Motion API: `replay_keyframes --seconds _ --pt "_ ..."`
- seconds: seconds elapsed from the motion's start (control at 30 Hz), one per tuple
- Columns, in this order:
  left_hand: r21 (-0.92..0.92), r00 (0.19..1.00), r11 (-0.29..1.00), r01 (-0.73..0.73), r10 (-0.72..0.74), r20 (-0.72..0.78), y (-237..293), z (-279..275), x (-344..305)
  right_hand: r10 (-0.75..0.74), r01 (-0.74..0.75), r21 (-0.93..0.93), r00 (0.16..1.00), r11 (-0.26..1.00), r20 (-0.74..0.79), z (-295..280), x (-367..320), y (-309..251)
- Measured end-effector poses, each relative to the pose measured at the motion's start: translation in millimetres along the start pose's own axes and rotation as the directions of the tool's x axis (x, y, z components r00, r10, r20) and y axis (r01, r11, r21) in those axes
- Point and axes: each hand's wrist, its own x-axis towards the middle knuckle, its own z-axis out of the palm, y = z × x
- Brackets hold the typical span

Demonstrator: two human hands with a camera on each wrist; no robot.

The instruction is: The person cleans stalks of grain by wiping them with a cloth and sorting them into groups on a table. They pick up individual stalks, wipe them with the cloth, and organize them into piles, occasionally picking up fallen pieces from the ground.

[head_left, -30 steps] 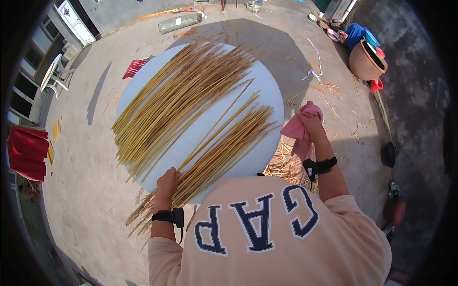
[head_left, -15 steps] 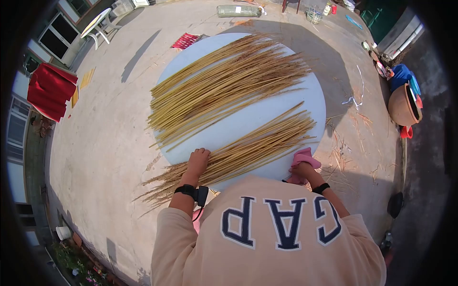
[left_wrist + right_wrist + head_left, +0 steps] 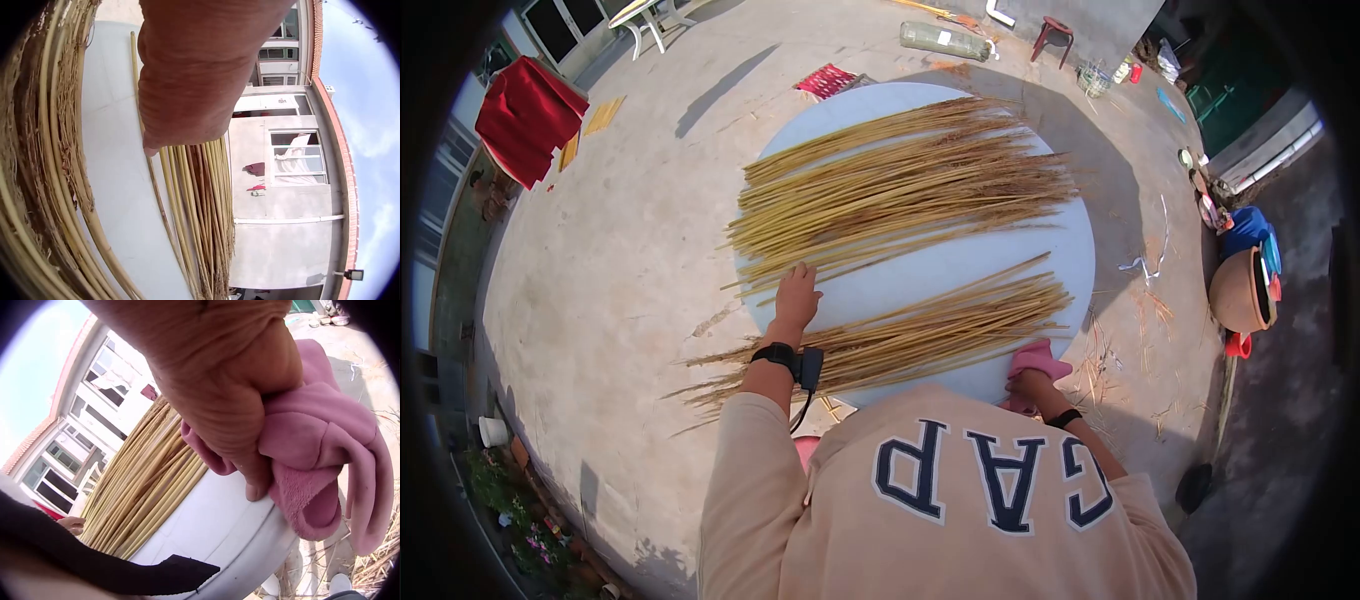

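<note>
My left hand [image 3: 798, 295] reaches over the white round table [image 3: 930, 258], its fingertips right at the butt ends of the far pile of stalks [image 3: 880, 190]. In the left wrist view, a fingertip overlaps the outermost stalk [image 3: 164, 209]; most of the fingers are hidden behind the hand. A second, smaller bundle of stalks [image 3: 940, 325] lies along the near side, under my left forearm, its feathery heads past the left edge. At the table's near right edge, my right hand [image 3: 231, 381] grips a bunched pink cloth [image 3: 319, 440], its thumb pointing down beside the rim.
Loose straw [image 3: 1100, 375] litters the ground right of the table. Beyond it stand a clay pot [image 3: 1240, 290] and a blue container [image 3: 1248, 230] along the wall. A green rolled bundle [image 3: 945, 40], a small red stool [image 3: 1052, 38] and a red-patterned mat [image 3: 828, 80] lie farther back.
My left hand has left the near bundle and moved forward to the far pile. The right hand swung the pink cloth in from the right to the table's near edge. The head view has turned.
</note>
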Motion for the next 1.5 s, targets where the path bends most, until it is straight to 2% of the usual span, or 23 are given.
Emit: replay_keyframes --seconds 0.2,0.37,0.4,0.47,0.5,0.53,0.6,0.63,0.73,0.77,0.8,0.83,0.9,0.93,1.0,1.07,1.13,1.17,1.2,1.23,1.3,1.4,1.5 --pt "0.121 0.998 0.992 -0.033 0.04 -0.055 0.7 32.1 14.9 -0.006 0.007 0.112 1.0 0.994 -0.015 9.7 5.1 13.9" --pt "0.195 0.998 0.98 -0.05 0.055 -0.021 7.1 41.4 21.3 0.081 -0.08 0.098 0.997 0.992 -0.009 -12.7 -13.2 -17.1" --pt "0.236 0.997 0.97 -0.064 0.074 -0.035 10.9 35.4 20.5 -0.007 0.006 -0.042 1.0 0.999 -0.017 6.5 8.0 4.9" --pt "0.241 0.99 0.964 -0.113 0.13 -0.055 18.2 35.1 19.9 0.101 -0.099 0.105 0.995 0.99 -0.012 -9.1 -10.9 -14.3" --pt "0.229 0.991 0.968 -0.104 0.121 -0.061 18.9 44.1 20.9 -0.009 0.016 -0.089 0.997 0.996 0.079 7.2 11.3 7.8" --pt "0.284 0.994 0.955 -0.087 0.102 -0.038 23.5 40.8 19.1 -0.038 0.039 -0.116 0.999 0.992 0.011 24.1 24.0 26.8" --pt "0.324 0.996 0.943 -0.07 0.084 -0.029 27.7 38.8 18.6 0.199 -0.213 0.072 0.966 0.974 0.164 40.1 35.7 45.4" --pt "0.33 0.997 0.943 -0.056 0.073 -0.04 28.9 40.2 19.1 0.186 -0.199 0.066 0.97 0.978 0.158 44.0 40.1 47.2" --pt "0.225 0.996 0.974 -0.035 0.052 -0.072 30.6 43.0 24.4 0.317 -0.397 0.258 0.899 0.881 0.302 58.1 55.2 63.2" --pt "0.114 0.997 0.991 -0.074 0.076 -0.01 31.0 41.6 26.6 0.076 -0.071 -0.054 0.992 0.996 0.096 64.7 58.6 73.8" --pt "0.0 0.993 0.994 -0.107 0.107 0.05 31.1 37.2 27.7 -0.235 0.209 -0.408 0.972 0.888 -0.014 61.2 57.3 70.8" --pt "0.004 0.994 0.995 -0.098 0.097 0.044 30.3 32.3 28.8 -0.183 0.171 -0.307 0.983 0.936 -0.009 54.4 53.7 71.5" --pt "-0.037 0.977 0.976 -0.215 0.215 -0.006 37.1 6.1 28.3 0.023 -0.011 0.151 0.997 0.989 -0.079 36.2 35.6 74.7" --pt "-0.034 0.978 0.977 -0.21 0.21 -0.01 40.8 -6.8 27.9 0.093 -0.035 0.43 0.989 0.902 -0.115 25.7 17.0 75.5" --pt "-0.121 0.962 0.954 -0.273 0.271 -0.034 50.3 -36.9 24.6 0.102 0.122 0.847 0.974 0.518 -0.203 -2.1 -25.0 75.6" --pt "-0.195 0.96 0.941 -0.278 0.276 -0.04 66.1 -74.5 21.8 -0.064 0.343 0.931 0.939 0.125 -0.337 -49.1 -82.7 60.5" --pt "-0.271 0.957 0.918 -0.288 0.287 -0.047 86.5 -106.8 21.2 -0.041 0.439 0.898 0.898 0.026 -0.438 -78.0 -106.3 90.1" --pt "-0.314 0.953 0.901 -0.299 0.299 -0.049 98.3 -120.1 22.3 0.112 0.572 0.817 0.819 -0.076 -0.563 -85.5 -116.5 97.2" --pt "-0.358 0.949 0.881 -0.309 0.312 -0.052 112.5 -134.4 23.3 0.092 0.661 0.748 0.749 -0.053 -0.656 -113.7 -138.4 86.2" --pt "-0.399 0.94 0.854 -0.333 0.335 -0.068 130.3 -151.7 23.0 0.166 0.685 0.701 0.728 -0.197 -0.665 -135.7 -161.8 70.2" --pt "-0.471 0.909 0.784 -0.405 0.402 -0.112 172.0 -184.3 24.8 0.177 0.874 0.318 0.27 0.366 -0.946 -181.0 -216.0 -39.7" --pt "-0.537 0.796 0.611 -0.582 0.564 -0.222 247.0 -234.2 23.9 0.22 0.896 0.34 0.284 0.285 -0.933 -198.3 -195.4 -72.3" --pt "-0.533 0.695 0.569 -0.626 0.717 -0.051 327.9 -259.8 8.3 0.268 0.918 0.363 0.314 0.16 -0.911 -202.9 -167.1 -92.5"
